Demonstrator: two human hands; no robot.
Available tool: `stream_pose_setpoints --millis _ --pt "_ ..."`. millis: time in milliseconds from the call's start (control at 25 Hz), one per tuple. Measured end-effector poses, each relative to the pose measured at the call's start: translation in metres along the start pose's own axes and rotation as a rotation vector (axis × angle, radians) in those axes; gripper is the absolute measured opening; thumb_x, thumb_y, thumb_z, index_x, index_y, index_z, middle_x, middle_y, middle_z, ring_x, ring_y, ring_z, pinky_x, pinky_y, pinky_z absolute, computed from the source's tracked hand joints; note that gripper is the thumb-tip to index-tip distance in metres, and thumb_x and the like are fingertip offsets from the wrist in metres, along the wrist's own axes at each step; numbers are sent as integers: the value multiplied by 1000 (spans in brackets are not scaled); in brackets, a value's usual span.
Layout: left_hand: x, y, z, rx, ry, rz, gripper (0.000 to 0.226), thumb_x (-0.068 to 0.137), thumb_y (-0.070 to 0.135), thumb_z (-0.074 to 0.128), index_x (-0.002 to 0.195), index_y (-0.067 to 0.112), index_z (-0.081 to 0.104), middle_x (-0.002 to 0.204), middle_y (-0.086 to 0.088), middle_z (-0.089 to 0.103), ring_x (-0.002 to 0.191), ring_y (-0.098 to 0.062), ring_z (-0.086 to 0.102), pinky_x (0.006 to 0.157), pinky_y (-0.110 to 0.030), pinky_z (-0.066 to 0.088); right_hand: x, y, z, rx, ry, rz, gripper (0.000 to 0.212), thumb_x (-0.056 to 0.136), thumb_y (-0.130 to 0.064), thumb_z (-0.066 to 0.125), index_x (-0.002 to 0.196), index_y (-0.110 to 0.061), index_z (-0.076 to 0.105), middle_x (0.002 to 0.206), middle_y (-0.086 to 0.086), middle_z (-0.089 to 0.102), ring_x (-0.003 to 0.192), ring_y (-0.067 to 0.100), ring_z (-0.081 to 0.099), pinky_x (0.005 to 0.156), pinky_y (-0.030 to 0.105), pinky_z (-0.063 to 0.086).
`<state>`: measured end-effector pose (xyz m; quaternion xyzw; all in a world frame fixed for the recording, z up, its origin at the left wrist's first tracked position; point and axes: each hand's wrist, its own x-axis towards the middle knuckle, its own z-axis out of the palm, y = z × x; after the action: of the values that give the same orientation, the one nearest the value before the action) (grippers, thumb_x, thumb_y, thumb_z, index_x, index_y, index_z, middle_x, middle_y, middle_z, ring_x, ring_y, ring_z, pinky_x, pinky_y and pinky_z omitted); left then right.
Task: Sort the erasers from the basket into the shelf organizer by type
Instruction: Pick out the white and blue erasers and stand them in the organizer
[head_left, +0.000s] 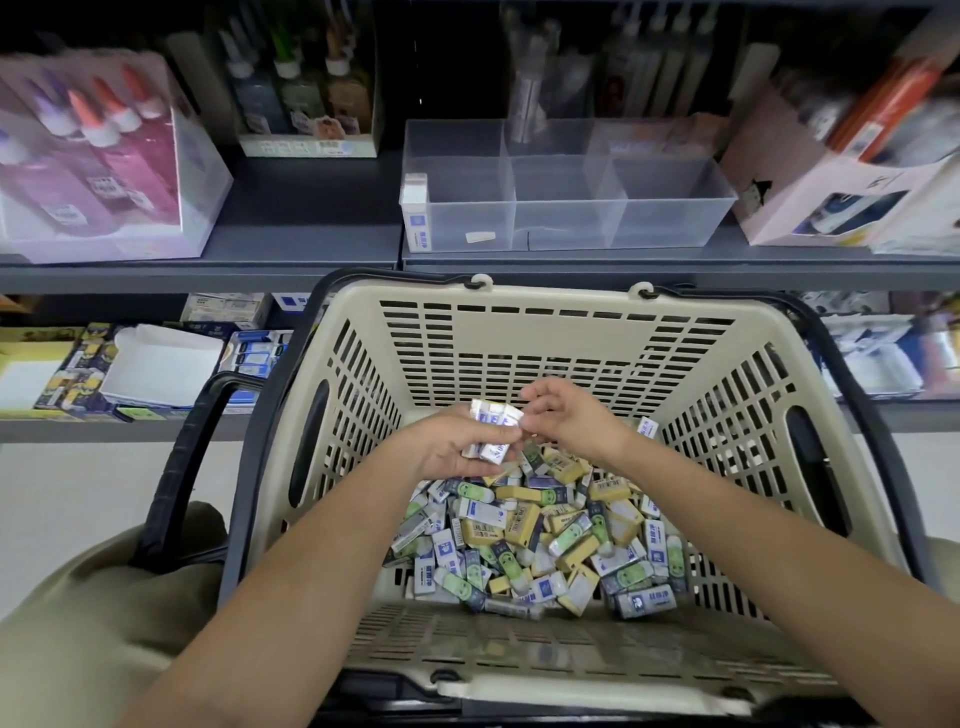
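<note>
A beige slotted basket (561, 332) with dark handles sits in front of me, holding a heap of erasers (545, 540) in white-blue, yellow and green sleeves. My left hand (447, 447) grips a bundle of several white-blue erasers (493, 428) above the heap. My right hand (566, 415) is beside it, fingertips pinching the top right end of that bundle. On the shelf behind stands a clear shelf organizer (566, 182) with three compartments. A stack of white-blue erasers (416, 208) stands in its left compartment, against the left wall.
A small white piece (480, 237) lies on the organizer's floor. Glue bottles in a white display box (98, 156) stand on the shelf's left, a pink carton (841, 192) on its right. The lower shelf holds boxed stationery (156, 364). My knees flank the basket.
</note>
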<state>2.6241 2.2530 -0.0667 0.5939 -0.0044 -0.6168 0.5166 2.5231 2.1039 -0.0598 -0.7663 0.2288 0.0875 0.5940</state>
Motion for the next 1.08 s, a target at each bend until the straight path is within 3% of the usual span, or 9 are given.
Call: stream_pose_setpoints --millis 80,200,360,520,600,720,840,920,1080 --pt "1 2 -7 -48 162 39 45 68 7 80 108 4 60 97 -9 70 84 -18 69 68 -30 58 4 12 -7 -204 35 87 23 90 -10 58 112 -9 58 100 4 65 82 14 61 68 19 49" --pt "1 3 -24 -186 307 85 47 72 2 77 112 1 52 112 -12 62 92 -21 65 66 -32 58 16 30 -6 -613 64 83 24 92 -9 51 114 -8 61 117 8 62 105 21 58 86 26 46" --pt "0 0 -29 -167 356 99 36 75 0 74 105 7 55 102 -12 66 92 -22 65 66 -32 57 40 32 17 -763 89 81 35 91 -4 47 125 -13 54 123 9 58 107 27 57 81 31 46" --pt "3 1 -25 -162 340 97 45 75 0 75 114 3 54 104 -14 67 89 -22 66 67 -33 58 52 41 30 -1047 71 99 26 90 -11 52 115 -9 58 118 12 55 105 27 55 82 35 48" --pt "5 2 -25 -161 337 93 44 74 0 75 114 3 56 96 -13 67 82 -20 66 65 -33 58 50 45 31 -1091 107 113 26 90 -17 54 115 -10 57 117 11 54 106 26 54 83 34 45" --pt "7 2 -25 -167 359 86 39 75 1 75 109 6 56 91 -11 66 79 -20 66 65 -31 58 41 41 23 -962 92 115 15 91 -23 54 104 -16 53 108 8 59 95 25 56 76 33 43" --pt "8 3 -23 -181 370 99 44 76 0 74 115 5 53 97 -10 63 83 -22 64 70 -31 57 29 26 13 -582 79 78 5 93 -20 53 98 -20 52 95 8 64 77 23 59 64 31 46" --pt "6 5 -18 -173 339 93 48 75 -1 74 118 2 53 100 -12 65 78 -20 65 69 -28 57 17 11 8 -360 51 31 12 92 -18 56 101 -24 53 85 8 68 65 15 60 54 24 45" --pt "-3 14 -6 -223 269 125 48 75 -1 74 118 -3 52 106 -17 65 71 -17 66 58 -21 55 0 -18 2 -58 70 -79 14 88 -9 61 102 -9 62 74 3 67 60 6 63 66 20 51"
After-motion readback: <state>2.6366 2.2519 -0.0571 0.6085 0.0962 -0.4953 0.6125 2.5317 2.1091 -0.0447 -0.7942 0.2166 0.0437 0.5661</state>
